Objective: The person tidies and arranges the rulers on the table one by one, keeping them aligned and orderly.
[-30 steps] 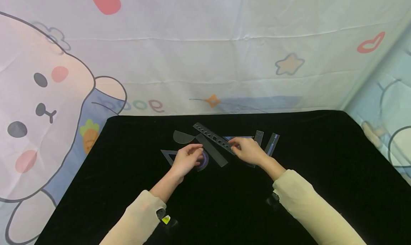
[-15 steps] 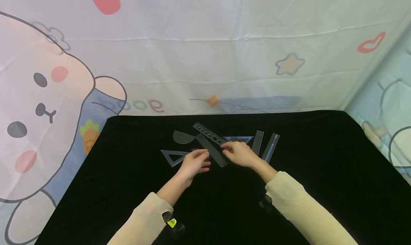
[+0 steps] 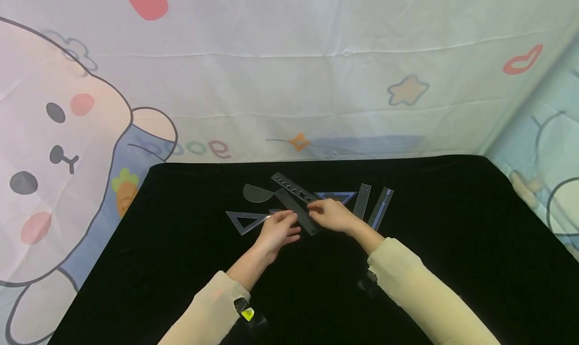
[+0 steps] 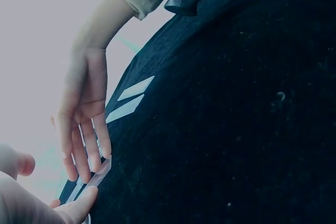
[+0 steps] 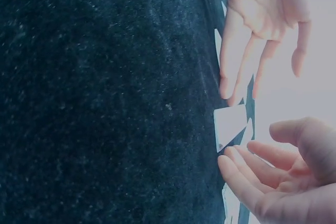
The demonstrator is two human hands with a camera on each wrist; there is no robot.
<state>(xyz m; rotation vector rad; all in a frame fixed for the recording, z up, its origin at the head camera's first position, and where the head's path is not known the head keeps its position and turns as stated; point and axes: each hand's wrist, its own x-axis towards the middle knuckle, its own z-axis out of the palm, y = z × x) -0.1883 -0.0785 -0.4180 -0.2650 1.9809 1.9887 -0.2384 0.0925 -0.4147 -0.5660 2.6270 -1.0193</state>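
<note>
Over a group of clear drawing tools, my left hand [image 3: 277,234] has loosely bent fingers near the lower part of a plain dark-looking ruler [image 3: 295,205]. Close to its right, my right hand [image 3: 333,217] hovers by the end of a stencil ruler [image 3: 289,183] with cut-out shapes. That stencil ruler crosses the top of the plain one. Neither hand visibly grips anything; whether fingertips touch the rulers is unclear. In the right wrist view, the left hand [image 5: 262,19] has extended fingers and the right hand [image 5: 283,192] curves loosely. A purple-edged piece is mostly hidden behind the left hand.
Left of the hands lie a triangular set square [image 3: 236,220] and a half-round protractor [image 3: 258,193]. A blue-marked set square [image 3: 336,194], a short ruler [image 3: 362,199] and a blue-striped ruler [image 3: 381,208] lie to the right. Black cloth [image 3: 316,295] covers the table; a printed curtain [image 3: 280,84] hangs behind.
Both hands have moved inward, the left rightward and the right leftward, uncovering the left set square and more of the right-hand tools. The drawing tools themselves have hardly shifted.
</note>
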